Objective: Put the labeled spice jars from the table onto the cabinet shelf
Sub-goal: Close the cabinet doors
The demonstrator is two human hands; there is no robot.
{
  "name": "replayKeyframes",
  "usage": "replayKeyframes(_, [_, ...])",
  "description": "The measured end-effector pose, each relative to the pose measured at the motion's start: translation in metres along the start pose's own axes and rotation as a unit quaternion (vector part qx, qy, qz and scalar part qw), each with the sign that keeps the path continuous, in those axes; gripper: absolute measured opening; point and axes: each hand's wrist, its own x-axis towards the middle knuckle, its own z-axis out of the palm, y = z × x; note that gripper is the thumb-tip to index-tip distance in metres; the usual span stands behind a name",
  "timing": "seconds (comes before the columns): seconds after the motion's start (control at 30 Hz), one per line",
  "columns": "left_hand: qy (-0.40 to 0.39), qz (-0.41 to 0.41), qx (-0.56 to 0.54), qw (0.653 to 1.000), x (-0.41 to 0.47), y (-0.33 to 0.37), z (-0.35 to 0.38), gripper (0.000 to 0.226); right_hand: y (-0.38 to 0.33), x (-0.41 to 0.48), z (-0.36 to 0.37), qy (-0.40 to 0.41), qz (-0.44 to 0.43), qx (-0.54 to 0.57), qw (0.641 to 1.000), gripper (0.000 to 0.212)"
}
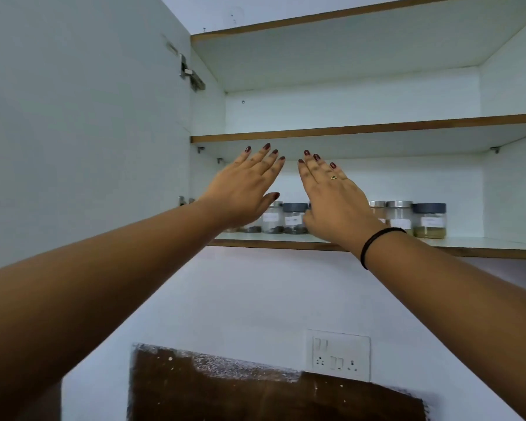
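Spice jars (429, 220): in neither hand; they stand upright in a row on the lowest cabinet shelf (274, 244), labels facing outward for reading.
Left hand (240, 189): fingers straight and spread, empty, before the row's left end.
Right hand (334, 202): flat and empty too, hiding the middle jars.
Likely purpose: flat palms suit nudging the row straight.
Cabinet door (88, 117): open at left, giving access.

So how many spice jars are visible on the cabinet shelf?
5 plainly, all on the bottom shelf: a steel-lidded jar and a dark-lidded jar between the left hand and right hand; three jars right of it. More may hide behind both hands.
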Motion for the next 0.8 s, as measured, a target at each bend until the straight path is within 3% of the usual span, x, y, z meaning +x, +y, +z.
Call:
replayKeyframes(0.37, [-0.016,-0.076,0.040,0.996,-0.096,-0.070,-0.043,0.070,-0.123,0.009,-0.022,0.069,-0.098,0.106,0.987,0.081])
replayKeyframes(0.8, [0.030,-0.225,0.102,0.968,-0.174,-0.136,-0.089,0.073,-0.206,0.025,-0.025,0.151,-0.220,0.172,0.948,0.076])
